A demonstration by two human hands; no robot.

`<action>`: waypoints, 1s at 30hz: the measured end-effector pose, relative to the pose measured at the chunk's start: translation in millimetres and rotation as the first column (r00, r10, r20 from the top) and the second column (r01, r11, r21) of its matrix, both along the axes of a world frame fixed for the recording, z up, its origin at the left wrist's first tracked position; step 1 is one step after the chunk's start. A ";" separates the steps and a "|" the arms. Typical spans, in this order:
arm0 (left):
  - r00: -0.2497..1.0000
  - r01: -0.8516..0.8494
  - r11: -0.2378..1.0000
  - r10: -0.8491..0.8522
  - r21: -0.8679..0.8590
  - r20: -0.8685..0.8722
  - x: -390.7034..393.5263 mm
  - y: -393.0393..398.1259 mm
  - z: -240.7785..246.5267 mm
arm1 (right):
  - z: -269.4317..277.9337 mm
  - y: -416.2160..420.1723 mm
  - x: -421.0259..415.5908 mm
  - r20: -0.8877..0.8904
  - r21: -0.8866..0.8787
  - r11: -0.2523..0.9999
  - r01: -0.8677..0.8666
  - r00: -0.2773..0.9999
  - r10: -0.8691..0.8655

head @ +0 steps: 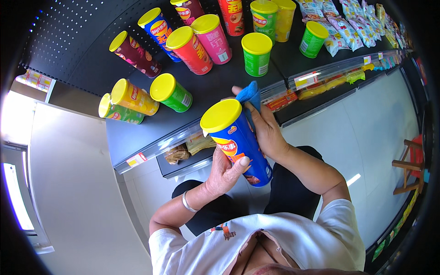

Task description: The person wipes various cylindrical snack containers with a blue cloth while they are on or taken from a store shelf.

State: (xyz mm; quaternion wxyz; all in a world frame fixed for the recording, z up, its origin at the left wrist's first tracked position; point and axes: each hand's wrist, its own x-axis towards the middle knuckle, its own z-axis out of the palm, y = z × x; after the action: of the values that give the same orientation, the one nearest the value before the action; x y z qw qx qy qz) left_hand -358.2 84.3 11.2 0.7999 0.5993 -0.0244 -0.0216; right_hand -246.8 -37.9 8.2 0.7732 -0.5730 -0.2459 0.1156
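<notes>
A tall blue Lay's chip canister (245,147) with a yellow plastic lid (221,116) is held tilted in front of the shelf's front edge. My left hand (225,170) grips its lower side, thumb across the printed front. On the other side, my right hand (268,130) holds a blue cloth (251,94) against the canister's upper side, near the lid. Part of the right fingers is hidden behind the canister and cloth.
Several yellow-lidded canisters, among them a red one (196,56) and a green one (256,60), stand on the black shelf (209,87). Snack bags (343,31) lie to the right. Packages sit on a lower shelf (202,165). A wooden stool (407,165) stands far right.
</notes>
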 end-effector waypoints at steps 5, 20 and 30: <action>0.983 -0.181 0.984 0.181 0.004 0.016 -0.2 9.1 0.6 | 1.3 -0.8 -13.2 -0.012 -0.018 0.986 -0.167 0.986 0.167; 0.812 -0.560 0.828 0.542 0.033 0.216 15.8 54.4 14.5 | 6.8 1.8 -41.6 0.059 -0.246 0.914 -0.323 0.936 0.346; 0.918 -0.394 0.907 0.379 0.149 0.122 8.3 23.6 5.8 | -9.6 13.1 -35.4 0.377 -0.302 0.951 -0.062 0.909 0.179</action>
State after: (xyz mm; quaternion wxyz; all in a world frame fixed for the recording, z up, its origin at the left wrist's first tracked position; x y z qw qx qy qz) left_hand -349.9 107.9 17.0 0.7320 0.6589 0.0608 0.1622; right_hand -282.1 -24.8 -1.4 0.6078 -0.6727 -0.4147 0.0779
